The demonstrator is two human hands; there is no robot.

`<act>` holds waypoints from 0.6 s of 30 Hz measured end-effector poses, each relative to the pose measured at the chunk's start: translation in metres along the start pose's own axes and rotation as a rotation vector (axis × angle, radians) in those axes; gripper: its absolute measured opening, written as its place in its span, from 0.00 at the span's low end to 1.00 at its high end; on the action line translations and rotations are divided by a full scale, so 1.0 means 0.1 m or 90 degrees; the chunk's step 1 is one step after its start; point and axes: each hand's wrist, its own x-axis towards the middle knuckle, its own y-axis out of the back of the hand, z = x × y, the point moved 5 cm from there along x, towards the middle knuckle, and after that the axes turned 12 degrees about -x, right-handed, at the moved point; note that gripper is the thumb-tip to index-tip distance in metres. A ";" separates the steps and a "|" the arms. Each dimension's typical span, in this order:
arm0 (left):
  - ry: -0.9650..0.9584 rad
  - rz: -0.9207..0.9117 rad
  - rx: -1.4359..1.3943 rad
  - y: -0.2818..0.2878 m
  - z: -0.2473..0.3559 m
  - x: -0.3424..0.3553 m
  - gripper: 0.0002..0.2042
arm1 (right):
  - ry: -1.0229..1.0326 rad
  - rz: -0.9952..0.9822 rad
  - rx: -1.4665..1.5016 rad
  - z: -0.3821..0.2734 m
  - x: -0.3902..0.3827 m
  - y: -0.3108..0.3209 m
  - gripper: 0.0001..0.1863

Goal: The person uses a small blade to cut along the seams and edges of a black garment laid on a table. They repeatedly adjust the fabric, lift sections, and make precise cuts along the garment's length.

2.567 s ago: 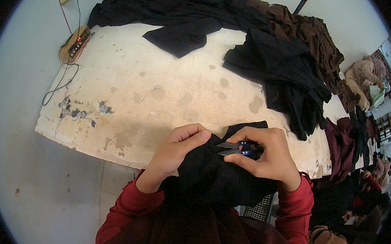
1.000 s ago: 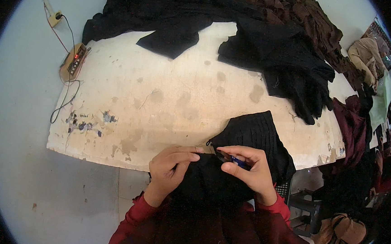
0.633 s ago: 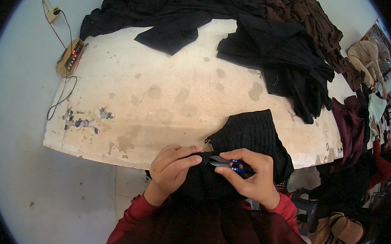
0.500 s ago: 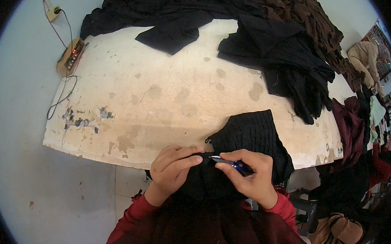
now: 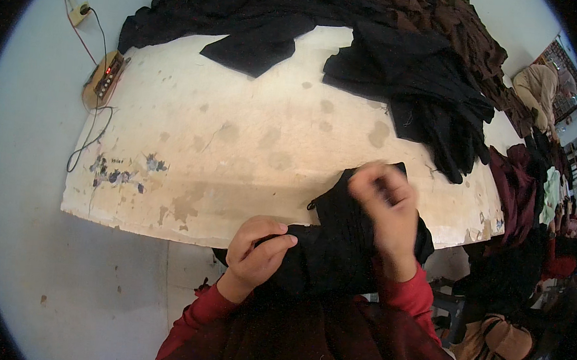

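Observation:
A black garment (image 5: 326,259) with ribbed or pleated fabric lies over the table's near edge and down toward my lap. A small loop stands out from its left edge. My left hand (image 5: 257,251) pinches the garment's edge between thumb and fingers. Above the ribbed part, my right hand (image 5: 396,221) is raised and smeared by motion, with its fingers curled. A dark blur in its palm matches the blue-handled thread snips (image 5: 388,193) seen there a moment earlier; their blades cannot be made out now.
The worn, stained white table (image 5: 237,143) bears black cloth (image 5: 258,44) and brown cloth (image 5: 472,39) at its far side. A wooden box with a red light (image 5: 103,81) and a cable sits at the left edge. Maroon cloth (image 5: 516,176) hangs at the right. A person (image 5: 539,90) is beyond.
My right hand has moved up and right, away from the left fingertips, where the snips' blades were at the garment's edge. My left hand has stayed at that edge.

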 end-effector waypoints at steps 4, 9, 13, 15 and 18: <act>-0.011 0.003 -0.015 -0.01 0.00 -0.01 0.12 | 0.061 0.121 -0.168 -0.05 0.02 0.25 0.14; -0.010 -0.020 -0.043 -0.02 -0.04 -0.05 0.12 | 0.017 -0.221 -0.276 -0.19 -0.29 0.04 0.16; -0.023 -0.030 -0.062 -0.04 -0.03 -0.05 0.11 | 0.081 -0.200 -0.369 -0.27 -0.33 0.03 0.13; -0.027 -0.028 -0.058 -0.04 -0.02 -0.05 0.10 | 0.105 -0.199 -0.389 -0.31 -0.31 0.01 0.13; -0.030 -0.036 -0.066 -0.04 -0.02 -0.06 0.10 | 0.108 -0.216 -0.403 -0.30 -0.28 -0.02 0.13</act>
